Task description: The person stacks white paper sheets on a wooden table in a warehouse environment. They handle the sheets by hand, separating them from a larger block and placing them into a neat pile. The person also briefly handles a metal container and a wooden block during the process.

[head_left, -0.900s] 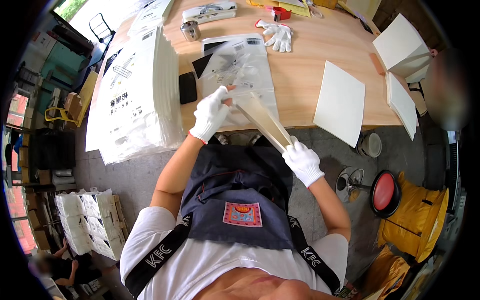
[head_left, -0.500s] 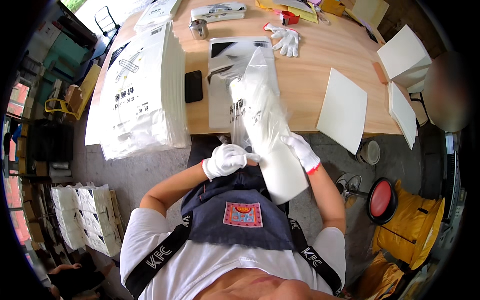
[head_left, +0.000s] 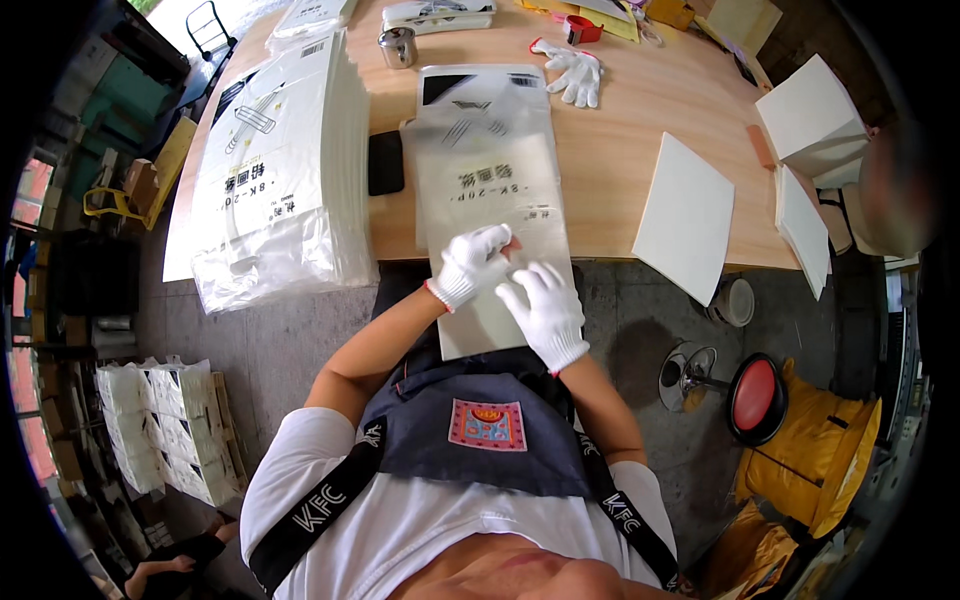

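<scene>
A stack of white paper (head_left: 466, 335) lies half inside a clear printed plastic bag (head_left: 485, 160), flat over the table's front edge, its near end overhanging toward my lap. My left hand (head_left: 470, 265), in a white knit glove with a bare fingertip showing, rests on the stack with its fingers curled together; whether they pinch the bag's edge is hidden. Lower and to the right, my gloved right hand (head_left: 546, 312) lies over the paper's right side, fingers spread. Beneath the bag, another printed bag (head_left: 437, 90) shows at the far end.
A tall pile of printed bags (head_left: 270, 170) stands left, beside a black phone (head_left: 386, 163). Farther back are a metal cup (head_left: 398, 47), a spare glove (head_left: 575, 75) and a red tape roll (head_left: 582, 30). Loose white paper (head_left: 685, 215) lies right. A red-seated stool (head_left: 756, 399) stands on the floor.
The bag, earlier tilted and crumpled around the paper, now lies flat and straight. My right hand moved left and its fingers spread; my left hand moved up and right onto the stack.
</scene>
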A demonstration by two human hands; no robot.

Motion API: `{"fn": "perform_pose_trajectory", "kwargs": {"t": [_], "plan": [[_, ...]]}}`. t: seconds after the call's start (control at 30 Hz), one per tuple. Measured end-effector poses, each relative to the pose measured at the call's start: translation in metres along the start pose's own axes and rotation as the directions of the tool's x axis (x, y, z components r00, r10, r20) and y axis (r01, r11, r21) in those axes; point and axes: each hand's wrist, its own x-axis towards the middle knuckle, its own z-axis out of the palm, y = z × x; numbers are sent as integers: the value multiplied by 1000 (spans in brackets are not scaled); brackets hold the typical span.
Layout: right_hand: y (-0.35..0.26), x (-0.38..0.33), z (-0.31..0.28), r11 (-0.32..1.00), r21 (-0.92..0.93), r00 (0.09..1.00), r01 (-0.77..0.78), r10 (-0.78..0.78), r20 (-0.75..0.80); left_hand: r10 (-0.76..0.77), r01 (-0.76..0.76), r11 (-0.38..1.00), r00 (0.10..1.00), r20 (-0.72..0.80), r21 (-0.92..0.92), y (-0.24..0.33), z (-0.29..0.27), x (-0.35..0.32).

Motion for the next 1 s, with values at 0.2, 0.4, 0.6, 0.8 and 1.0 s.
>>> {"fn": "perform_pose_trajectory", "kwargs": {"t": [0.2, 0.4, 0.6, 0.8, 1.0], "plan": [[72, -2, 44, 849, -279, 877, -449, 478, 45, 313, -340, 910, 939, 144, 237, -14, 5, -46], [80, -12, 37, 854, -402, 906, -330, 406, 120, -123, 206, 963, 910, -395, 173, -102, -32, -65], [28, -79, -1, 898, -384, 884, -214, 345, 314, -213, 215, 976, 940, -266, -24, -77, -56, -159], [-20, -140, -37, 936, -347, 794, -58, 254, 552, -479, 475, 818, 875, 72, -324, -24, -84, -238], [-18, -127, -23, 985, 70, 926, 155, -170, 338, -38, 79, 994, 892, 450, -72, -25, -93, -208]]}}
